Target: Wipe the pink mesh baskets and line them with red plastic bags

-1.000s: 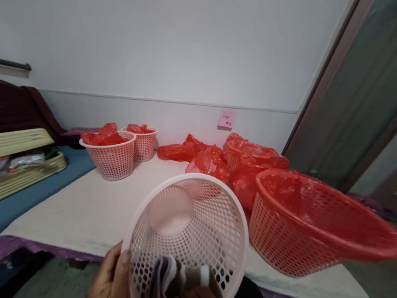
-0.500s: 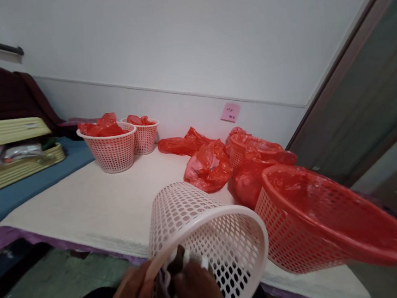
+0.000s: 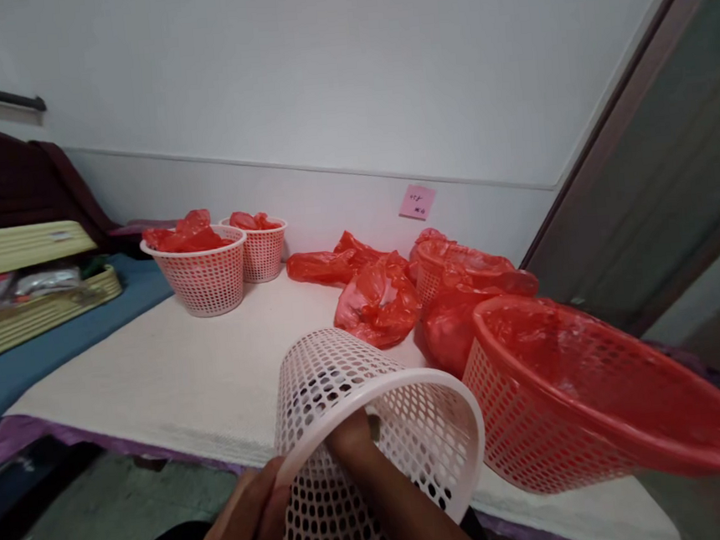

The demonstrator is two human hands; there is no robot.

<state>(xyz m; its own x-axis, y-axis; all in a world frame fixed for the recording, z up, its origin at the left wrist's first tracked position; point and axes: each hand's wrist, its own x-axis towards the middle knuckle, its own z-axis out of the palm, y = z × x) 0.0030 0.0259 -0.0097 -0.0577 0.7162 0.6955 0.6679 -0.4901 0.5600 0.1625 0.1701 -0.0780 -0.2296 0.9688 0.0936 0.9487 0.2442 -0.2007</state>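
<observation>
A white perforated plastic basket [image 3: 322,416] lies tilted in front of me, its mouth turned toward me. My left hand [image 3: 246,515] is closed on the left side of its rim. Through the mouth reaches my right hand [image 3: 353,439], deep inside the basket. The basket wall hides its fingers, so I cannot see what they hold. A small brownish thing [image 3: 374,426] shows beside that hand, too little of it to name. Dark patches appear through the holes of the upper wall near the hand.
A large red basket [image 3: 537,422] lined with a red plastic bag stands at right. Red bags [image 3: 379,302] lie behind, beside a pink note [image 3: 417,202] on the wall. Two white baskets [image 3: 203,279] with red bags stand at back left, near a yellow case [image 3: 36,311].
My right hand has gone deeper into the basket. The crumpled cloth seen in it before is now out of sight. My left hand has stayed on the rim.
</observation>
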